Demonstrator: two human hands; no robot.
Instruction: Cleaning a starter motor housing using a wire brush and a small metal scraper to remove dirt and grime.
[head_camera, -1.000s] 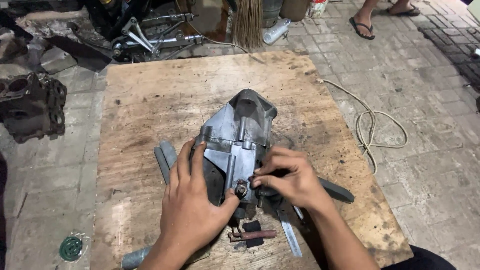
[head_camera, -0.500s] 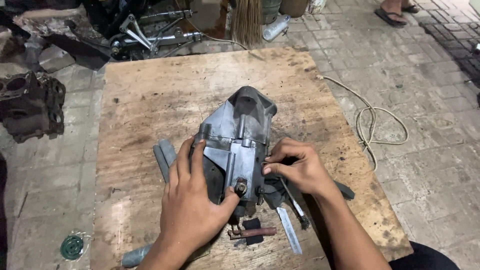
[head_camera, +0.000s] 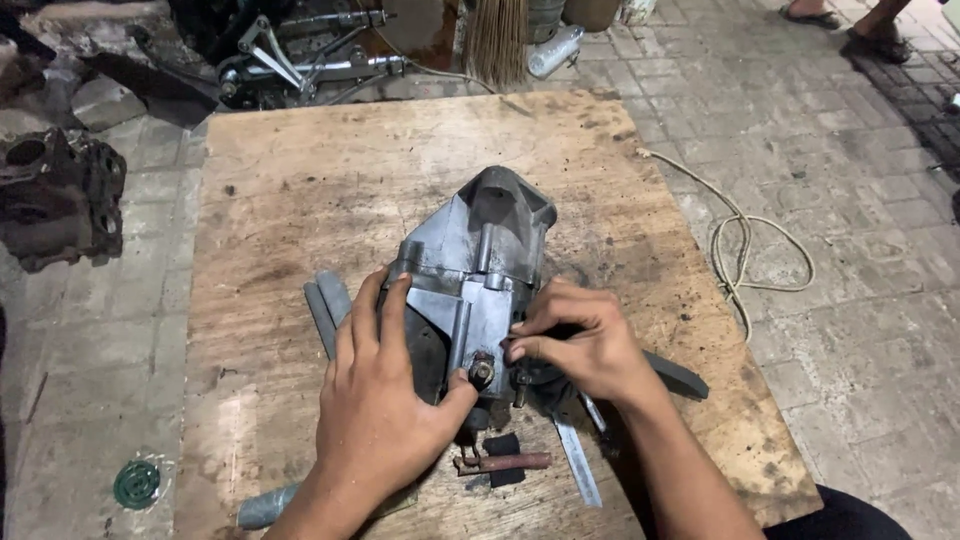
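A grey cast-metal motor housing (head_camera: 480, 260) lies on a worn wooden board (head_camera: 300, 190). My left hand (head_camera: 385, 400) grips its near left side, thumb pressed by a small stud (head_camera: 482, 372) at the near end. My right hand (head_camera: 585, 335) rests against the housing's right edge, fingertips pinched at a small part next to the stud; what they pinch is hidden. A short reddish-brown rod (head_camera: 505, 462) and a small black block (head_camera: 503, 446) lie just below the hands.
Flat grey bars (head_camera: 325, 305) stick out left of the housing, a metal strip (head_camera: 578, 460) and a dark bar (head_camera: 678, 375) lie to the right. A coiled cord (head_camera: 745, 255) is on the paving. Rusty engine parts (head_camera: 55, 195) sit left, a person's sandalled feet (head_camera: 850, 28) far right.
My right hand has slid slightly up along the housing's right edge. The left hand stays in place on the housing.
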